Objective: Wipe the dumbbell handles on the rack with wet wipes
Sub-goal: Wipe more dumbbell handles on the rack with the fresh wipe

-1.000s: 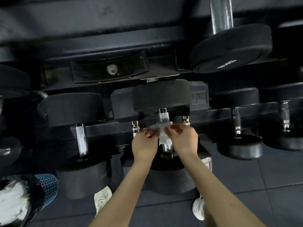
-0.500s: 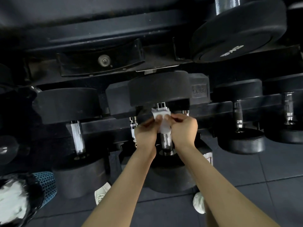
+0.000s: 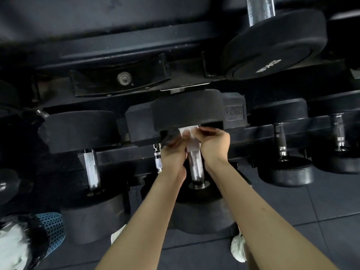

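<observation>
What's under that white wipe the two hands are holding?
The wet wipe wraps the top of a dumbbell's metal handle. The left hand and right hand pinch it. The wrapped stretch is hidden; below it the handle shows bare.

Both bare forearms reach forward and converge, wrists close together. The left hand (image 3: 172,154) and right hand (image 3: 215,145) face each other, fingers curled inward, pinching a wet wipe (image 3: 190,133) wrapped round the upper end of a dumbbell handle (image 3: 195,164). The left fingertips are motion-blurred.
</observation>
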### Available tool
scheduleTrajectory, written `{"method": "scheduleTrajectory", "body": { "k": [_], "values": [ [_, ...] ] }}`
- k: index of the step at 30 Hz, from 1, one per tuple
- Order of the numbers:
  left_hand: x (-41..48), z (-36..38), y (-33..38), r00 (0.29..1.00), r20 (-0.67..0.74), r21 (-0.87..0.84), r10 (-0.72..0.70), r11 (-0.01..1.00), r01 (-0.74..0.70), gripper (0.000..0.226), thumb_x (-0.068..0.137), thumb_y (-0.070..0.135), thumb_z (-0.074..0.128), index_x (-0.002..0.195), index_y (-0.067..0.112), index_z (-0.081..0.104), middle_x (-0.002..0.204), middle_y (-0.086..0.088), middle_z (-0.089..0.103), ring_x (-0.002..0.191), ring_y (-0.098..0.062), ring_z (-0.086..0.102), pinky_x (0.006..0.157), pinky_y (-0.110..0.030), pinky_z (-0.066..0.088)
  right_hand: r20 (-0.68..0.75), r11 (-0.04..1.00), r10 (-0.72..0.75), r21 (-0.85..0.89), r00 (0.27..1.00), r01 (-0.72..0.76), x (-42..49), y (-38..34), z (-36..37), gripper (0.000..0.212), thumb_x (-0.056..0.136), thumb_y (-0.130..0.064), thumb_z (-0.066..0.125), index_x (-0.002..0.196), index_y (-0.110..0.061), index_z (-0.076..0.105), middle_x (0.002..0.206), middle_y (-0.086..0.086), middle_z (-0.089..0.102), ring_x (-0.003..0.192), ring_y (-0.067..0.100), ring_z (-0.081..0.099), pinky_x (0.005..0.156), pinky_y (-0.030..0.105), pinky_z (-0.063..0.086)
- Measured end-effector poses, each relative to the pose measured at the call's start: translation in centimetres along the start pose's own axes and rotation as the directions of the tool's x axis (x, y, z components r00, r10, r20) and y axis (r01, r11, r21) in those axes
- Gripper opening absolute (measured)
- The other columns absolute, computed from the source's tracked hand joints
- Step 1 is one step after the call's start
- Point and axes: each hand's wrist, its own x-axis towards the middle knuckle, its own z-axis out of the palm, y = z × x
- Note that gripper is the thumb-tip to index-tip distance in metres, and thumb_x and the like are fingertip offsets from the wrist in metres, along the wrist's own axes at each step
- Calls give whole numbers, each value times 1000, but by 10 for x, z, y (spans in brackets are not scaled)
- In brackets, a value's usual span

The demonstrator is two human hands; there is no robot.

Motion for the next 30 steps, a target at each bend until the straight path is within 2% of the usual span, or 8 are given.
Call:
{"method": "scheduleTrajectory", "body": {
  "k": [4, 7, 10, 15, 20, 23, 27, 30],
  "values": [
    [5, 3, 5, 1000, 1, 24, 22, 999, -22, 8, 83, 8, 67, 85, 13, 60, 82, -1, 65, 77, -13, 62, 79, -25, 51, 2, 999, 1, 48, 1000, -1, -5, 7, 2, 11, 80, -2, 72, 77, -11, 66, 72, -4, 65, 70, 7, 61, 68, 11, 50],
    [9, 2, 9, 999, -31, 45, -12, 999, 13, 12, 80, 6, 69, 81, 16, 61, 76, 1, 64, 69, -12, 59, 64, -22, 47, -8, 988, 124, 98, 992, -123, -2, -3, 7, 16, 80, 2, 69, 70, -10, 64, 69, 1, 64, 72, 16, 62, 77, 27, 54],
    [11, 2, 12, 995, -30, 2, -90, 996, 91, 16, 78, 9, 72, 76, 21, 62, 77, 2, 65, 66, -12, 57, 59, -23, 42, 35, 956, 183, 225, 983, -186, -1, -11, 5, 24, 78, 8, 67, 65, -10, 61, 62, 1, 62, 56, 11, 61, 55, 18, 53],
    [2, -7, 6, 999, 10, 156, 40, 987, -41, 27, 78, 12, 73, 104, 7, 66, 98, -6, 70, 92, -20, 66, 86, -30, 52, 64, 1000, 3, -18, 998, -2, -4, 4, -8, 8, 81, -8, 72, 87, -4, 70, 79, 6, 70, 72, 14, 67, 55, 13, 50],
    [-12, -28, -14, 995, 50, 305, 82, 948, -93, 8, 77, 9, 75, 77, 11, 67, 76, -2, 70, 71, -16, 68, 67, -26, 56, 99, 927, -73, -360, 992, 104, -10, 26, -31, 25, 77, -19, 77, 98, -4, 73, 89, 6, 71, 81, 15, 65, 75, 25, 52],
    [-10, -42, -20, 986, 152, 508, 62, 851, -132, 15, 76, 17, 76, 86, 6, 71, 85, -10, 72, 84, -25, 69, 80, -32, 56, 187, 874, -16, -475, 982, 105, -10, 35, -47, 25, 76, -22, 78, 94, -6, 74, 76, 3, 69, 68, 12, 63, 65, 23, 52],
    [-5, -52, -12, 950, 311, 700, -42, 686, -199, 13, 81, 18, 72, 86, 7, 69, 68, 4, 64, 61, -6, 60, 54, -7, 45, 324, 751, 61, -638, 944, 170, -2, 32, -58, 16, 71, -24, 82, 76, -12, 73, 60, -5, 60, 51, 1, 52, 48, 11, 41],
    [4, -51, -1, 908, 376, 770, -186, 607, -195, 9, 78, 14, 74, 76, 18, 67, 67, 10, 67, 64, -1, 63, 56, -7, 47, 427, 715, 139, -668, 893, 208, 7, 26, -58, 18, 66, -17, 85, 69, -8, 70, 62, -1, 60, 55, 4, 52, 57, 18, 43]
  ]
}}
